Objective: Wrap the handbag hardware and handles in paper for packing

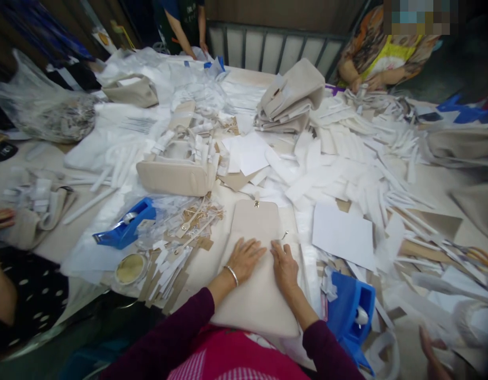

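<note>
A flat beige bag [255, 306] lies in front of me on the table. Its flap [255, 220] points away from me and carries a small metal clasp [257, 203] at the far end. My left hand [246, 259] rests on the bag with its fingers stretched out and a bracelet at the wrist. Beside it, my right hand [285, 265] touches the bag near its right side, fingers extended and slightly bent. Just beyond the right fingertips sits a small metal piece [285, 235]. Neither hand grips anything that I can see.
A blue tape dispenser [127, 224] stands at left, another blue dispenser [350, 311] at right. Beyond are a beige handbag [172, 177], stacked beige bags [293, 95], white padding strips [326, 169] and tags [172, 272]. Scissors [479, 258] lie far right. Other people's hands show around the table.
</note>
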The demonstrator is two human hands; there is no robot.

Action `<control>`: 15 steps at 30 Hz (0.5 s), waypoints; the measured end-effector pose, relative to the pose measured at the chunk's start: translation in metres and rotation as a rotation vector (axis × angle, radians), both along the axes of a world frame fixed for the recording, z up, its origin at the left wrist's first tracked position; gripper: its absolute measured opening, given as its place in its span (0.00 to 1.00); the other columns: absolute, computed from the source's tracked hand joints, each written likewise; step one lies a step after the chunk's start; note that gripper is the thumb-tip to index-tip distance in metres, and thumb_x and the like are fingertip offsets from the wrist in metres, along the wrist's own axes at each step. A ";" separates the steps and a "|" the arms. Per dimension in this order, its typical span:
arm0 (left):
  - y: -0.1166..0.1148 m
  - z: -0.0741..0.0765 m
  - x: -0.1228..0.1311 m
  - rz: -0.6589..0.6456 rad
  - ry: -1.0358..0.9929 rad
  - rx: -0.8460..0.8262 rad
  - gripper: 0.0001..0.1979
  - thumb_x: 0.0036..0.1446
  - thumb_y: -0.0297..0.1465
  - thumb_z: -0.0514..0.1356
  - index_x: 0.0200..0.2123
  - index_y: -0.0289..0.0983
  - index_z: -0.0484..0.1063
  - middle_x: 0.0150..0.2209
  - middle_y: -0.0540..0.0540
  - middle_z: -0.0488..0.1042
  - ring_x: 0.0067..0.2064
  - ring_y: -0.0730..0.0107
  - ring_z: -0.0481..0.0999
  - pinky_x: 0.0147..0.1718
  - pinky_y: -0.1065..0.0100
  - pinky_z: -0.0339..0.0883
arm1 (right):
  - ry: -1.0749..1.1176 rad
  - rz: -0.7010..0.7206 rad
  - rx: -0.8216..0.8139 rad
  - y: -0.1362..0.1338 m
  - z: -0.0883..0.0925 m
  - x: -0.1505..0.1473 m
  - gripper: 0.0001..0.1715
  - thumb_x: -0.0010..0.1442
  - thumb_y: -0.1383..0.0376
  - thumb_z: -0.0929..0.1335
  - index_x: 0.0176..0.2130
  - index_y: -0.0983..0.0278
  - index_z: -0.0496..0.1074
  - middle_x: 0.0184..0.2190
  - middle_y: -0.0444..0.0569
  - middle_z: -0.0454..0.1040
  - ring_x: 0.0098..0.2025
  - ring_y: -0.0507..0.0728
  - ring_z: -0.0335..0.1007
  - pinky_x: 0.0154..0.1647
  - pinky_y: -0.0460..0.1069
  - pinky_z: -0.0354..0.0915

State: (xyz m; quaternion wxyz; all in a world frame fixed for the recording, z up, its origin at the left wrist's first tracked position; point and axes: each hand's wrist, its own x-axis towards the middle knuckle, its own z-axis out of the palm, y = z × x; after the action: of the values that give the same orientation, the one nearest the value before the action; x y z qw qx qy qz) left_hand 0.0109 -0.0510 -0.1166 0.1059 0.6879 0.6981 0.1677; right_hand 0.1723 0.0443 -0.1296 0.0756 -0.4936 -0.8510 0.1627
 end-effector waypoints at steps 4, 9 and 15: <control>-0.007 -0.003 0.005 0.028 0.045 -0.072 0.28 0.58 0.48 0.51 0.61 0.56 0.51 0.66 0.50 0.48 0.66 0.50 0.40 0.58 0.38 0.34 | -0.095 0.023 0.020 0.001 0.007 -0.003 0.21 0.65 0.59 0.58 0.56 0.52 0.64 0.43 0.50 0.65 0.35 0.54 0.64 0.31 0.47 0.57; -0.008 -0.013 0.001 0.063 0.054 -0.097 0.31 0.56 0.50 0.52 0.61 0.59 0.47 0.66 0.51 0.46 0.66 0.49 0.39 0.59 0.39 0.33 | -0.129 0.159 0.089 0.009 0.002 -0.007 0.28 0.65 0.56 0.56 0.63 0.55 0.53 0.62 0.55 0.53 0.60 0.64 0.49 0.55 0.59 0.51; -0.005 -0.019 0.001 0.060 0.114 -0.072 0.33 0.54 0.47 0.56 0.61 0.59 0.46 0.66 0.51 0.49 0.65 0.47 0.43 0.58 0.39 0.31 | -0.123 0.178 -0.087 0.019 -0.018 -0.007 0.29 0.66 0.54 0.54 0.64 0.53 0.48 0.66 0.49 0.46 0.66 0.62 0.39 0.60 0.63 0.45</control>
State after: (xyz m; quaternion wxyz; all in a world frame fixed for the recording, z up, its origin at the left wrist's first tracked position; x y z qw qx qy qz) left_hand 0.0118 -0.0559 -0.1355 0.0855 0.6709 0.7289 0.1064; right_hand 0.1650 0.0636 -0.1476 -0.0130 -0.4281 -0.8865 0.1749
